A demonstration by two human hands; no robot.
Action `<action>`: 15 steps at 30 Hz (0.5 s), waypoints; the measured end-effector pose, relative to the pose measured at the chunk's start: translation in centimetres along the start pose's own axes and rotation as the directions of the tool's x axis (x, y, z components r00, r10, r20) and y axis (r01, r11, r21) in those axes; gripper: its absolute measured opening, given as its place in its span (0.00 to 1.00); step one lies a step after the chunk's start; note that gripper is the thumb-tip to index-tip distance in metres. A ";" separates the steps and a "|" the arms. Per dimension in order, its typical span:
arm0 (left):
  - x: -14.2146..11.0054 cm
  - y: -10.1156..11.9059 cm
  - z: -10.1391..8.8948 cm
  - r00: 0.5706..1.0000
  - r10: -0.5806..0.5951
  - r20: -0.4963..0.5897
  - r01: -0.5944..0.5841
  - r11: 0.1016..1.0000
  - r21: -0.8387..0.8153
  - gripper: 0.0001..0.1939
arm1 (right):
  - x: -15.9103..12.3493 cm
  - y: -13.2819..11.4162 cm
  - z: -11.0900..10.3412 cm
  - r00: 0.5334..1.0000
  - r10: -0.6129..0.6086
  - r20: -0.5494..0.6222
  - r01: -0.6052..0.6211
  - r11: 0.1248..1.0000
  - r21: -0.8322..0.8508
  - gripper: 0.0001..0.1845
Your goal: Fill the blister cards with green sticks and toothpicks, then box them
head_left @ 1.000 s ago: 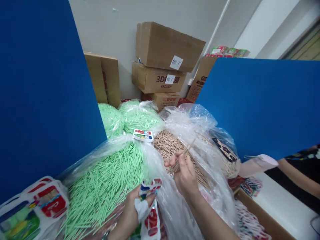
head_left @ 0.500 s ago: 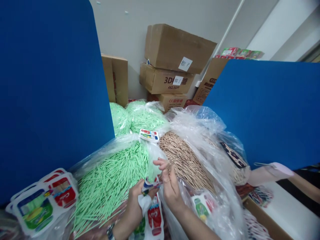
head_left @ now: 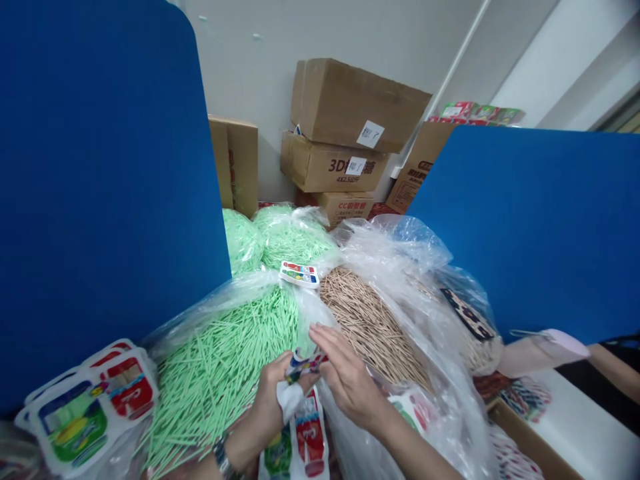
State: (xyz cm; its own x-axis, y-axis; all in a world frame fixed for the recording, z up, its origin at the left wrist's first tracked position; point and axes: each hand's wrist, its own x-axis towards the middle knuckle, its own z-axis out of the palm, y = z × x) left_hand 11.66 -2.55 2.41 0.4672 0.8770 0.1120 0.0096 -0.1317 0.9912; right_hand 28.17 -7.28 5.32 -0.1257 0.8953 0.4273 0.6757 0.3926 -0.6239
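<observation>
My left hand is closed around a small printed plastic packet, with a white piece under its fingers. My right hand has its fingers stretched out and lies against the packet's right side; whether its hidden thumb side holds anything I cannot tell. Left of the hands, thin green sticks fill an opened clear bag. Thin brown sticks lie in another bag just beyond my right hand. Below the hands are printed packets with a red cola bottle and a green design.
Stacked printed packets lie at the left. One flat packet rests between the bags. Blue partitions flank both sides. Cardboard boxes are stacked behind. At right, another person's arm wears a pale sleeve cover.
My right hand has turned from a pinch on thin brown sticks to straightened fingers against the packet. My left hand keeps its hold on the packet. The view has shifted slightly.
</observation>
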 end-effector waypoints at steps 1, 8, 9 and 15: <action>0.0 0.1 -0.2 0.999 -0.028 0.018 0.029 0.999 -0.022 0.08 | 0.1 0.1 -0.1 0.999 0.023 -0.029 -0.023 1.000 -0.006 0.26; -0.8 -1.9 -2.0 0.990 -0.138 -0.012 0.135 0.980 -0.145 0.11 | 1.3 1.4 0.6 0.996 0.087 -0.035 -0.084 0.995 0.062 0.11; -1.0 -2.3 -2.5 0.986 -0.165 -0.036 0.156 0.971 -0.180 0.12 | 1.6 1.5 0.8 0.992 0.111 -0.062 -0.106 0.991 0.079 0.10; -1.8 -1.8 -6.0 0.981 -0.112 -0.158 0.113 0.994 -0.007 0.15 | 5.4 0.3 3.3 0.991 -0.070 0.113 0.072 0.997 -0.020 0.14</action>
State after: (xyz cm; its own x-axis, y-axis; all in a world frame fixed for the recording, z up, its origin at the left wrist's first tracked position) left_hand 5.50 -1.16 0.87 0.3177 0.9481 0.0094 0.0561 -0.0287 0.9980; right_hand 25.33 -1.67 5.28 -0.2540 0.8838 0.3928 0.6796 0.4521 -0.5778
